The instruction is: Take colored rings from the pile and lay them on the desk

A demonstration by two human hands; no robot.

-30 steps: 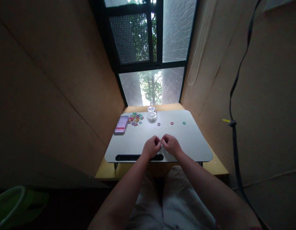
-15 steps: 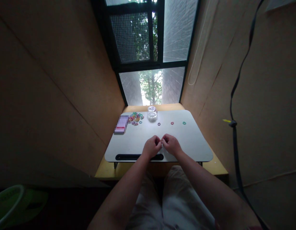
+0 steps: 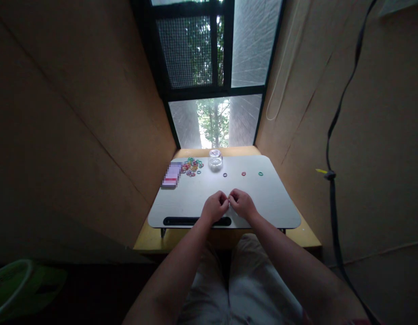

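My left hand (image 3: pixel 215 206) and my right hand (image 3: pixel 242 203) meet fingertip to fingertip over the front middle of the white lap table (image 3: pixel 182 203). Both are closed in a pinch, and whatever small thing lies between the fingertips is too hidden to name. Beyond them three small rings lie spaced in a row: a dark purple ring (image 3: pixel 225 175), a red ring (image 3: pixel 243 174) and a green ring (image 3: pixel 261 174). A loose pile of coloured rings (image 3: pixel 192 166), like small hair ties, sits at the back left.
A clear round container (image 3: pixel 215 161) stands at the back edge beneath the window. Left of the pile lies a blurred-out phone-like slab (image 3: pixel 172 175). A black slot strip (image 3: pixel 182 221) runs along the front edge. A dark strap (image 3: pixel 332 203) hangs at right; a green basket (image 3: pixel 43 289) stands lower left.
Both hands hold almost the same pinched pose, with only slight finger motion. A yellowish bit between the fingertips a second ago is now barely visible. The view has shifted very slightly.
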